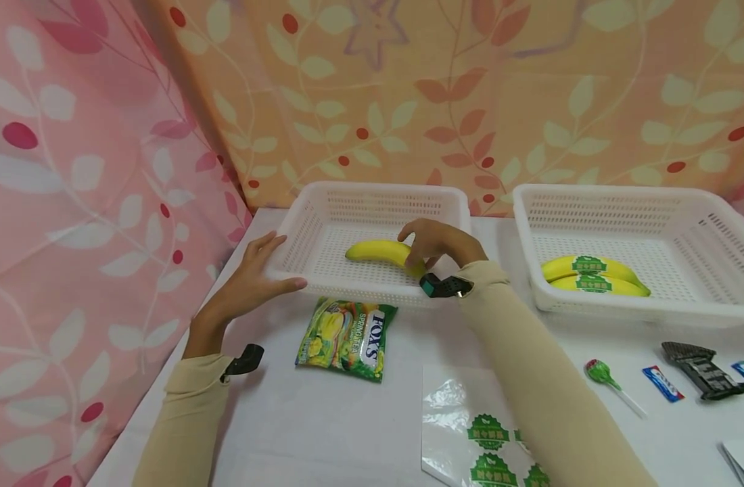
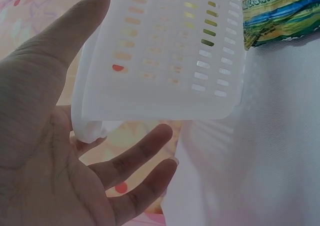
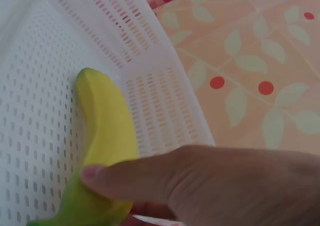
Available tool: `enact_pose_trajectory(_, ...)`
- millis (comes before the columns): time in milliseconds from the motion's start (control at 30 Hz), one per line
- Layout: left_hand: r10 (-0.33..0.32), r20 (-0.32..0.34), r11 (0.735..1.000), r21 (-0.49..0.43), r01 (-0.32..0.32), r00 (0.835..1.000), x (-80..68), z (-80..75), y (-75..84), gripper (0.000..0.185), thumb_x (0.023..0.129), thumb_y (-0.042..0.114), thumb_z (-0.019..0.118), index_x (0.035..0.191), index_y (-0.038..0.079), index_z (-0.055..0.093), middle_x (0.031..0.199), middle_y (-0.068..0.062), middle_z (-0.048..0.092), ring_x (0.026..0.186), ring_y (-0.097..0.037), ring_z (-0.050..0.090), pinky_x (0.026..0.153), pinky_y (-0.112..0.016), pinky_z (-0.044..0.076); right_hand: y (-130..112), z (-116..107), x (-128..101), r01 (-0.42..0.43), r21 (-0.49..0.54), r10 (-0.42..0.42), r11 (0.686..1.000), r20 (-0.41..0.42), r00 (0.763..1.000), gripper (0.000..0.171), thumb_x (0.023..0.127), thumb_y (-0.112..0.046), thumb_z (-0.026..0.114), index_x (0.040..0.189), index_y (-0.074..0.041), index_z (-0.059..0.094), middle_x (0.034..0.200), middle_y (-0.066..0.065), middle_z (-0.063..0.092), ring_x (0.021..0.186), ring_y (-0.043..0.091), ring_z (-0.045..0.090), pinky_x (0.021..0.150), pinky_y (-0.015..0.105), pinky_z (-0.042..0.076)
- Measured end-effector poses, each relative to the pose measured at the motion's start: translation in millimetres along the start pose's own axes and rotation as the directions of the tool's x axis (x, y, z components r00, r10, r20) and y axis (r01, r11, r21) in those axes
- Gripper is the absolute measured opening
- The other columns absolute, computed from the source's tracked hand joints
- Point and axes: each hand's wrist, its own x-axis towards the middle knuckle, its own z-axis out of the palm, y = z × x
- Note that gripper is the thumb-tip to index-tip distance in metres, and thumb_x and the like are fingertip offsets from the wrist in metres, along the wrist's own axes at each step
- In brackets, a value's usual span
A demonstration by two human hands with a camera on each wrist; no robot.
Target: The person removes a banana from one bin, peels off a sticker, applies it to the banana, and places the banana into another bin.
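Observation:
A yellow banana is in the left white basket, and my right hand grips its right end. Seen from the right wrist, the thumb lies across the banana near its greenish stem end; the other fingers are mostly hidden beneath. My left hand is at that basket's front left corner, fingers spread and fairly straight. Its thumb lies by the front wall and the fingers by the left side, as the left wrist view of the basket also shows.
Below the basket lies a green Fox's candy bag. Another white basket holds two bananas with green stickers. A sticker sheet, lollipop, small blue packet and black wrapper are nearer. Patterned cloth hangs behind and left.

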Motion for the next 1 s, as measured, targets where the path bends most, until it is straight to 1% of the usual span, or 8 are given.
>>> enact_pose_trajectory(67,-0.003,0.002,1.0,0.004,0.003,1.0,0.5,-0.6,0.6,0.113,0.086,0.057,0.083,0.172,0.024,0.017,0.178,-0.005,0.0,0.159,-0.042,0.013,0.121,-0.074,0.021,-1,-3,-3,0.067,-0.008,-0.068,0.998,-0.008,0.998,0.066,0.091,-0.007,0.082,0.151,-0.008,0.055,0.141,0.018,0.059,0.116,0.035,0.065,0.094,0.044,0.062)
enact_pose_trajectory(200,-0.002,0.005,1.0,0.015,0.002,1.0,1.7,-2.0,0.5,0.114,0.086,0.058,0.083,0.172,0.025,0.015,0.178,-0.005,-0.001,0.159,-0.043,0.013,0.121,-0.074,0.021,-3,-11,-15,0.178,-0.017,-0.179,0.984,-0.053,0.982,0.065,0.09,-0.009,0.083,0.149,-0.006,0.057,0.132,0.021,0.065,0.111,0.035,0.068,0.09,0.045,0.063)
enact_pose_trajectory(367,-0.004,0.009,1.0,0.016,0.004,1.0,2.1,-3.9,0.0,0.114,0.086,0.059,0.082,0.172,0.025,0.015,0.178,-0.004,-0.001,0.159,-0.043,0.013,0.12,-0.074,0.022,-4,-21,-40,0.289,0.007,-0.287,0.957,-0.102,0.952,0.061,0.09,-0.009,0.082,0.147,-0.007,0.06,0.125,0.021,0.069,0.105,0.034,0.071,0.088,0.045,0.064)
enact_pose_trajectory(467,-0.005,0.01,1.0,0.014,0.004,1.0,1.5,-5.1,-0.5,0.113,0.086,0.058,0.082,0.172,0.024,0.016,0.178,-0.004,0.0,0.159,-0.042,0.013,0.12,-0.074,0.022,-1,-26,-59,0.342,0.017,-0.337,0.94,-0.125,0.933,0.059,0.091,-0.008,0.08,0.146,-0.009,0.061,0.126,0.02,0.068,0.108,0.035,0.069,0.089,0.045,0.063)
enact_pose_trajectory(633,0.006,0.008,1.0,0.025,-0.007,1.0,2.1,-6.4,-1.4,0.113,0.087,0.058,0.082,0.172,0.023,0.016,0.178,-0.006,0.0,0.159,-0.043,0.013,0.121,-0.075,0.02,13,-33,-95,0.374,-0.035,-0.374,0.927,-0.19,0.908,0.056,0.092,-0.011,0.079,0.145,-0.017,0.064,0.129,0.014,0.069,0.119,0.033,0.065,0.096,0.051,0.058)
enact_pose_trajectory(767,0.002,0.008,1.0,0.024,-0.002,1.0,1.4,-7.6,-2.0,0.114,0.087,0.057,0.082,0.172,0.023,0.015,0.178,-0.007,-0.001,0.16,-0.044,0.011,0.121,-0.075,0.02,29,-34,-123,0.412,-0.106,-0.425,0.905,-0.216,0.879,0.054,0.093,-0.013,0.079,0.144,-0.021,0.065,0.124,0.008,0.072,0.119,0.029,0.065,0.098,0.054,0.054)
enact_pose_trajectory(867,-0.011,0.013,1.0,0.019,0.011,1.0,0.1,-8.3,-2.5,0.115,0.086,0.057,0.083,0.172,0.023,0.015,0.178,-0.007,-0.002,0.16,-0.045,0.011,0.12,-0.076,0.02,44,-31,-143,0.443,-0.136,-0.463,0.886,-0.206,0.862,0.053,0.094,-0.015,0.081,0.144,-0.02,0.065,0.118,0.004,0.072,0.113,0.024,0.066,0.095,0.049,0.054)
enact_pose_trajectory(1000,-0.015,0.015,1.0,0.018,0.015,1.0,-1.2,-9.0,-2.0,0.115,0.087,0.057,0.083,0.172,0.023,0.014,0.178,-0.007,-0.002,0.159,-0.045,0.011,0.12,-0.076,0.02,64,-23,-167,0.443,-0.13,-0.461,0.887,-0.187,0.867,0.053,0.094,-0.018,0.083,0.144,-0.018,0.063,0.112,0.001,0.072,0.102,0.018,0.067,0.089,0.039,0.058)
